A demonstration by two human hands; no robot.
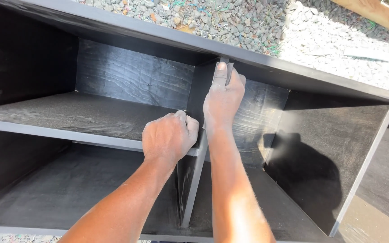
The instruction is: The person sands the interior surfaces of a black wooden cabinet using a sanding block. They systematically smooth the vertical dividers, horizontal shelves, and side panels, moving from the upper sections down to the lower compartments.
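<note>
Head view: black wooden cabinet (113, 76) lying on grey gravel (230, 18), shelf (68, 114) at left. Left hand (169, 135) fisted around front edge of upright divider panel (194, 180). Right hand (223, 96) higher, fingers closed on same panel's top, thumb pressed flat.

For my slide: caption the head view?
Both hands, left hand and right hand, grip a black cabinet's divider above gravel.

Open black cabinet (293, 76) lying on gravel (230, 20), upright divider (194, 180) splitting the middle bays, horizontal shelf (68, 117) blocking the left side, both hands crowding the divider's top edge, wide free bay to the right, deep open bay lower left.
</note>
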